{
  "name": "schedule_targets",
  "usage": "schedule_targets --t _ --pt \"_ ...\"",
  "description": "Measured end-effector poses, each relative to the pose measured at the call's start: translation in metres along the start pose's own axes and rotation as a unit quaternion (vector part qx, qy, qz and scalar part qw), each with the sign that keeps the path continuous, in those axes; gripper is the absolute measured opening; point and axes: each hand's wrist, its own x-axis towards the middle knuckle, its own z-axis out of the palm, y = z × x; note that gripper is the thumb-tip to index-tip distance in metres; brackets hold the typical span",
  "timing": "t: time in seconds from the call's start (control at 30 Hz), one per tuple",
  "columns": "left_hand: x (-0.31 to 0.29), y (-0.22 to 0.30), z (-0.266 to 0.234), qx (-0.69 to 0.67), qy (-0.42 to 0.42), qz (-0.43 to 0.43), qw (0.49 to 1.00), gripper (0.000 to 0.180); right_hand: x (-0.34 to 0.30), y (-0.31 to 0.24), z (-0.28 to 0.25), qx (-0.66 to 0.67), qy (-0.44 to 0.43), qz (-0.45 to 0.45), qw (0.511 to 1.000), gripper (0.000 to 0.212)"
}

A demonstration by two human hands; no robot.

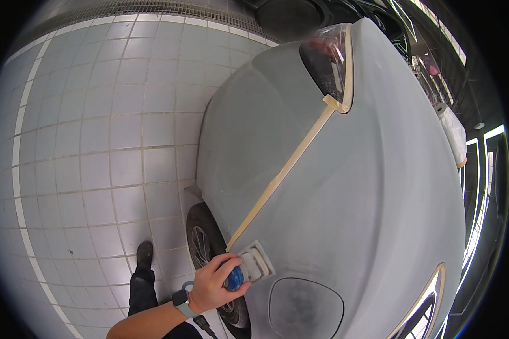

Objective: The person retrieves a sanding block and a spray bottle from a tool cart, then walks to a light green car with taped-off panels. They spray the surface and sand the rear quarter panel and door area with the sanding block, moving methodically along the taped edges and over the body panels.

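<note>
My left hand (212, 285) is wrapped round the blue top of a small handheld sander (234, 278), with a watch on that wrist. The sander's light, dusty square pad (261, 261) lies against the grey side panel of a car (322, 186). It rests just above the rear wheel (205, 234), near the lower end of a strip of masking tape (280, 178). Beside it on the panel is the round outline of a fuel flap (305, 308). My right hand is out of the picture.
The tape runs up to a film-covered tail light (331, 59). A black hose or cable (203, 325) hangs below my wrist. My shoe (145, 254) stands on the tiled floor (102, 169) left of the wheel. A white roll (451, 133) sits beyond the car body.
</note>
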Motion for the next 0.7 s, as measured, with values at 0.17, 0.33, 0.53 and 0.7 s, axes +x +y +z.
schedule_targets --t 0.17,0.33,0.53,0.7 --pt "0.029 -0.014 0.001 -0.002 -0.006 0.003 1.0 0.063 -0.007 0.0 -0.002 -0.001 -0.036 -0.061 0.997 0.064" --pt "0.017 -0.002 -0.007 0.005 -0.015 -0.006 1.0 0.061 0.003 0.012 0.007 -0.025 -0.037 -0.003 0.999 0.063" --pt "0.027 -0.013 -0.002 -0.007 -0.014 0.001 1.0 0.062 0.004 0.025 0.006 -0.018 -0.009 -0.019 1.0 0.059" --pt "0.019 -0.014 -0.004 0.009 -0.009 0.003 1.0 0.06 -0.001 -0.002 -0.001 0.0 -0.021 0.009 1.0 0.059"
